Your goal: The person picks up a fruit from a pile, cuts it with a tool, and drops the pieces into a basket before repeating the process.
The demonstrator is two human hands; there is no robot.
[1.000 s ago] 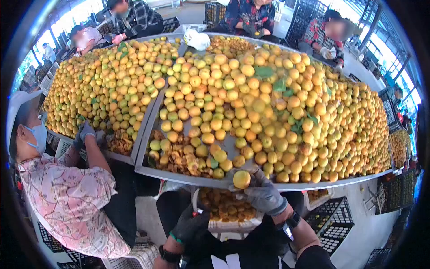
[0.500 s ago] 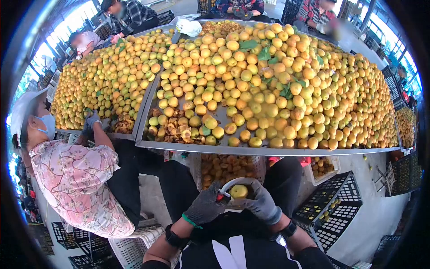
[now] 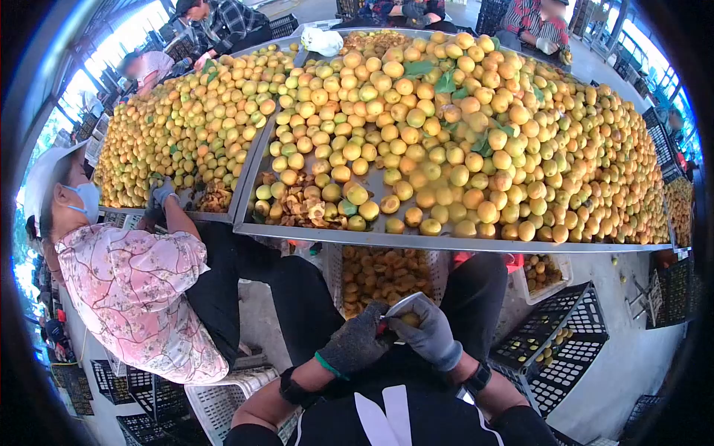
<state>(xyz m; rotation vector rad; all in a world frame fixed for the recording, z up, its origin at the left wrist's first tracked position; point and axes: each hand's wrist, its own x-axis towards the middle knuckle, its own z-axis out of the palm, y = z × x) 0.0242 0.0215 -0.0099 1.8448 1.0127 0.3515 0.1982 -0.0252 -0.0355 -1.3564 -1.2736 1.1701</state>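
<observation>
My left hand (image 3: 353, 343), in a dark grey glove with a green cuff, is closed around a small tool with a red handle (image 3: 382, 326). Most of the tool is hidden by the gloves. My right hand (image 3: 435, 338), in a lighter grey glove, grips an apricot (image 3: 410, 320), of which only a small part shows. Both hands meet above my lap, the tool against or close beside the fruit; the exact contact is hidden. Just beyond them, a white crate (image 3: 335, 275) below the table holds cut apricot pieces (image 3: 383, 271).
A metal-edged table (image 3: 446, 241) bears heaped apricots (image 3: 513, 178), leaves and fruit scraps (image 3: 305, 204). A masked co-worker in a floral shirt (image 3: 141, 297) sits at left. Black crates (image 3: 569, 364) stand at right, a white basket (image 3: 204, 405) at lower left. Other people sit across the table.
My hands have drawn closer together, and the apricot, plainly visible before, is now mostly covered by the gloves. The view has shifted slightly. The neighbour's gloved hands have moved a little.
</observation>
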